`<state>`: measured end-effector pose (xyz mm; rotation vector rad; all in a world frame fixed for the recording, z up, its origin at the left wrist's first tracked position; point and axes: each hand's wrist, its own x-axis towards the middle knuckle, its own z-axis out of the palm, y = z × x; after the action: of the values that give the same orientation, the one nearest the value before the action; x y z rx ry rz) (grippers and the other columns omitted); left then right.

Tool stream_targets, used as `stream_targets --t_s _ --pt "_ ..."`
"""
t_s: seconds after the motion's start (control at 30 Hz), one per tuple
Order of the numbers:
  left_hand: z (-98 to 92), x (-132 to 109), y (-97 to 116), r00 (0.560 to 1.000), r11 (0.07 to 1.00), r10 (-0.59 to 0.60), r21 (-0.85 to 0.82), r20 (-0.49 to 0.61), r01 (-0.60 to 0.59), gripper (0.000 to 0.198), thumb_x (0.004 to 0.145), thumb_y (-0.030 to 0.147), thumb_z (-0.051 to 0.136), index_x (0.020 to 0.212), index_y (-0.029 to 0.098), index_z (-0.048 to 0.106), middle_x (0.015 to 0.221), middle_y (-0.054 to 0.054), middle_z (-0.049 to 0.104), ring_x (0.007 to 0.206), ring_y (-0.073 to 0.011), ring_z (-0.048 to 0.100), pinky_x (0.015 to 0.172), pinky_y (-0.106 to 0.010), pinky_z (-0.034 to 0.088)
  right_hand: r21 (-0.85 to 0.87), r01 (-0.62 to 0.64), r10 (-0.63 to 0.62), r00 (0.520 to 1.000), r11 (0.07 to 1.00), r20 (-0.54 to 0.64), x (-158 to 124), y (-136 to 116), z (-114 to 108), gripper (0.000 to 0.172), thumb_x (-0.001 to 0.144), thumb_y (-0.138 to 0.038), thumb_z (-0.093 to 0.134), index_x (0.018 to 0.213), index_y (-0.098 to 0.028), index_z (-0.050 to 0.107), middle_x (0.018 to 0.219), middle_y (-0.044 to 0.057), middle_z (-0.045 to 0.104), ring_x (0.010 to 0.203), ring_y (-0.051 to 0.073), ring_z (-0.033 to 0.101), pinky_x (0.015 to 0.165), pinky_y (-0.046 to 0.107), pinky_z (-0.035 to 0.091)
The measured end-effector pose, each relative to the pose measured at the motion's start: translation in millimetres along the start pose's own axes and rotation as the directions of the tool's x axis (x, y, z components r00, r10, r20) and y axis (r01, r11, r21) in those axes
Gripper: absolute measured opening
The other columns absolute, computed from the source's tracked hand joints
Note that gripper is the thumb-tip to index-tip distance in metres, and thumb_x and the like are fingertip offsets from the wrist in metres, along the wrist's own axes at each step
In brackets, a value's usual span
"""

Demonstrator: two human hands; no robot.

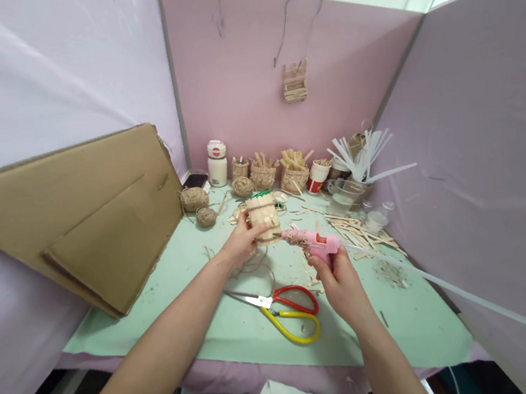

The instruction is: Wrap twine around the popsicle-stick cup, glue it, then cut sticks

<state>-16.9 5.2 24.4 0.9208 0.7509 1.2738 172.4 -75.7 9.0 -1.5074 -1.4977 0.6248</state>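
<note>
My left hand [241, 241] is closed around a small pale wooden stick craft [262, 210] with twine wound near its top and bottom. My right hand [340, 281] grips a pink glue gun [322, 246] by its handle. The gun's nozzle points left and lies at the lower right edge of the craft; whether it touches cannot be made out. A long translucent glue stick [438, 278] runs from the back of the gun toward the lower right. Below both hands, scissors [281, 305] with one red and one yellow handle lie on the green table cover.
A large cardboard sheet [109, 216] leans at left. Along the back stand a white jar [217, 163], twine balls [194, 199], stick-filled cups [295, 178] and a container of glue sticks [348, 193]. Loose wooden sticks [362, 231] lie at right. A small wooden piece [295, 82] hangs on the pink wall.
</note>
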Motion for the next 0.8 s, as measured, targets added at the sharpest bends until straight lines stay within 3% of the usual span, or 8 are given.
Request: stream_targets --t_s 0.8 --pt "-3.3 2.7 -4.1 1.0 0.999 0.02 0.031 -0.001 -0.02 0.062 0.066 0.022 0.076 0.117 0.022 0.042 0.115 -0.01 0.059 0.101 -0.0225 0.062 0.087 -0.045 0.051 -0.088 0.004 -0.007 0.999 0.996 -0.032 -2.6 -4.7 -2.6 0.026 0.081 -0.047 0.048 0.089 -0.023 0.043 0.075 0.004 0.061 0.065 0.022 0.056 0.06 0.033 0.04"
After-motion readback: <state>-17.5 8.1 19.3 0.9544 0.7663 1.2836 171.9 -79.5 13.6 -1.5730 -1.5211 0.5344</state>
